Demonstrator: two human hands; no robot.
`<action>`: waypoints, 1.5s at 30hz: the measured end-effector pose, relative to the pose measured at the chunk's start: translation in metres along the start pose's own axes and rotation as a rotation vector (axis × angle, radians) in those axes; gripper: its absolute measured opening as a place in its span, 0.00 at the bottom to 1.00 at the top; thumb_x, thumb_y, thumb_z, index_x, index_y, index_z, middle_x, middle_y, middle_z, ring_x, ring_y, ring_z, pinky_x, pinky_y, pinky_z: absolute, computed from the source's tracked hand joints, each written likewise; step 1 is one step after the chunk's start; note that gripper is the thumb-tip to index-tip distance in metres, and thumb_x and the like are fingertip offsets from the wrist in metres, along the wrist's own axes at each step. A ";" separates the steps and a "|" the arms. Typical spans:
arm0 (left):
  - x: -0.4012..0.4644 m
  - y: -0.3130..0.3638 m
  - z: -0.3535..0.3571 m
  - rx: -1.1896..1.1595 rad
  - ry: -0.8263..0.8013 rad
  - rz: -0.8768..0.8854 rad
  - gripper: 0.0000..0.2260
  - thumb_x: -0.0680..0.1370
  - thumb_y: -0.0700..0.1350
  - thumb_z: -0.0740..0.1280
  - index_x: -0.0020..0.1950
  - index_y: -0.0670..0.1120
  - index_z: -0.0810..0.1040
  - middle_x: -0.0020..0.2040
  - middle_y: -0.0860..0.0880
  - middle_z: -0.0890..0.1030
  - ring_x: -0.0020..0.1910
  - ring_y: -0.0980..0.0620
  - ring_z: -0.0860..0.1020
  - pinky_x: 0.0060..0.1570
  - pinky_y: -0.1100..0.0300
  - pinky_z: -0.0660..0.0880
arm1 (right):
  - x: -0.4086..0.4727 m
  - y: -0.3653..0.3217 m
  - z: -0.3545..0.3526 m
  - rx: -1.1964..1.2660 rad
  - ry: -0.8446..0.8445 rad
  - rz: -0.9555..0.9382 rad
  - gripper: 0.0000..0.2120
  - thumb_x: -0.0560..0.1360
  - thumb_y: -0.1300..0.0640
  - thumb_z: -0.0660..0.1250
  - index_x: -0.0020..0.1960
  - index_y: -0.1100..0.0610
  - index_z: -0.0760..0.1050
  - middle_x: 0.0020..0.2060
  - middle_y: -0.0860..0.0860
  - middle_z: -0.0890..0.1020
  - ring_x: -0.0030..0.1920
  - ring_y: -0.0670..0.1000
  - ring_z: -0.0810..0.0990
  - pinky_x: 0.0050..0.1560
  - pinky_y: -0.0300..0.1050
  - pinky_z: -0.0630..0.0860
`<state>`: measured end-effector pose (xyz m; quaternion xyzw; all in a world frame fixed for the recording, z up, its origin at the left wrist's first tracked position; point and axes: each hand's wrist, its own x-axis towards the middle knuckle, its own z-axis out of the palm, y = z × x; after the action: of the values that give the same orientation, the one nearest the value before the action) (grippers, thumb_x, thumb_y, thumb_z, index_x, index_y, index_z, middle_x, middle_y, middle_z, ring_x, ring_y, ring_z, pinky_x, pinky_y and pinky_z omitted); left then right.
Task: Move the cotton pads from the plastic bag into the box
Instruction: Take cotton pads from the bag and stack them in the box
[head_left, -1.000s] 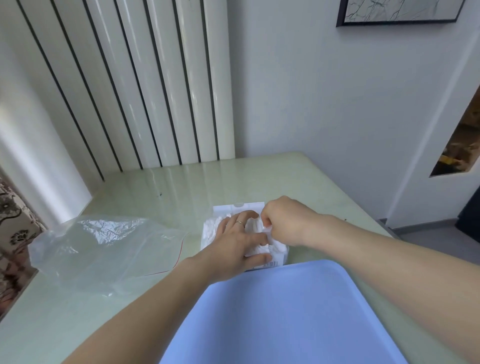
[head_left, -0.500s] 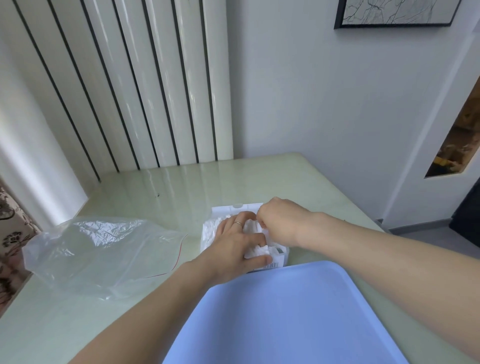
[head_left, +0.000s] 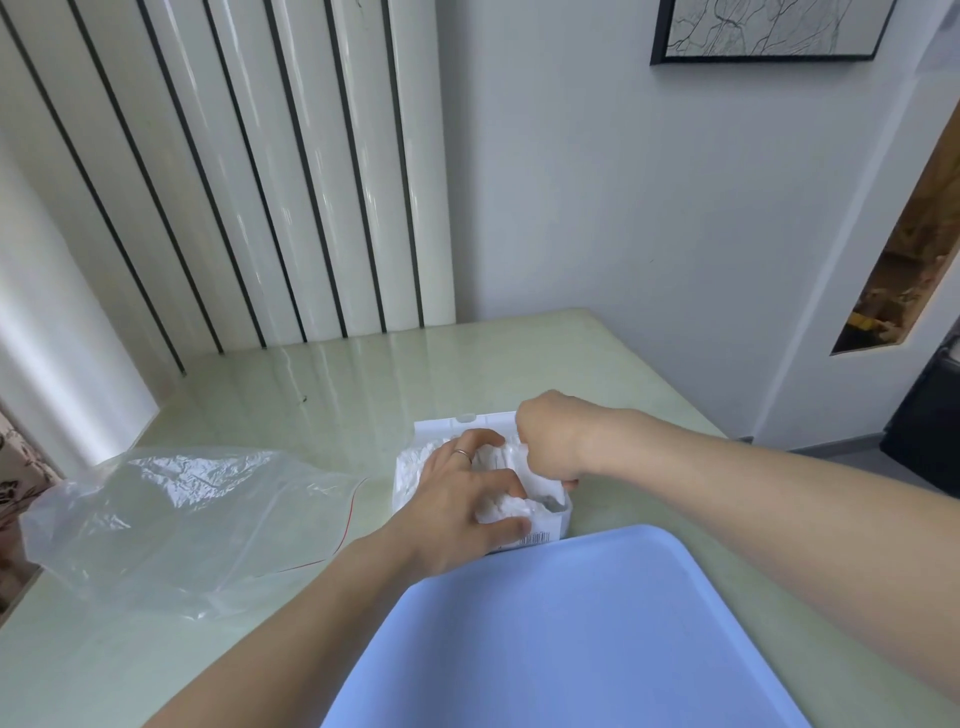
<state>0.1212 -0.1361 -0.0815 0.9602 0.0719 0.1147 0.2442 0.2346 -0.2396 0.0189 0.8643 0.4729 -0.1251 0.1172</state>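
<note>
A small white box (head_left: 548, 530) sits on the pale green table, its lid (head_left: 467, 423) open toward the wall. White cotton pads (head_left: 501, 512) fill it in a heap above the rim. My left hand (head_left: 462, 499), with a ring on one finger, lies spread over the pads and presses on them. My right hand (head_left: 550, 441) is curled in a fist at the box's right side, fingers down among the pads. The clear plastic bag (head_left: 176, 519) with a red seal line lies crumpled and flat to the left, apart from both hands.
A light blue tray (head_left: 571, 639) lies right in front of the box at the near edge. The table (head_left: 322, 384) meets a ribbed white wall panel at the back. The table's right edge drops to the floor beside a doorway.
My right hand has shifted slightly left and down onto the pads. My left hand stays pressed on the heap. The bag has not moved.
</note>
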 end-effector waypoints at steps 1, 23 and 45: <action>0.000 0.000 0.000 0.005 0.000 0.003 0.19 0.69 0.67 0.62 0.55 0.63 0.79 0.70 0.54 0.62 0.66 0.48 0.63 0.70 0.51 0.59 | 0.001 -0.003 0.001 -0.047 -0.018 -0.009 0.11 0.71 0.70 0.65 0.34 0.57 0.71 0.27 0.51 0.77 0.25 0.49 0.71 0.26 0.39 0.67; -0.001 0.001 0.001 0.002 0.012 -0.010 0.20 0.68 0.67 0.60 0.52 0.59 0.80 0.69 0.55 0.62 0.67 0.50 0.61 0.70 0.54 0.56 | 0.011 0.006 0.004 0.122 -0.105 0.029 0.09 0.72 0.67 0.63 0.35 0.57 0.70 0.23 0.50 0.76 0.25 0.48 0.71 0.27 0.39 0.67; 0.011 -0.003 -0.065 -0.223 0.258 -0.391 0.20 0.79 0.52 0.67 0.70 0.56 0.68 0.69 0.50 0.62 0.62 0.52 0.68 0.59 0.62 0.63 | -0.010 0.023 0.003 0.525 -0.239 0.047 0.16 0.78 0.60 0.57 0.63 0.62 0.72 0.34 0.55 0.77 0.27 0.52 0.76 0.27 0.38 0.70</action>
<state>0.1146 -0.1022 -0.0256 0.8727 0.2734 0.1940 0.3549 0.2478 -0.2608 0.0210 0.8549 0.3871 -0.3414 -0.0526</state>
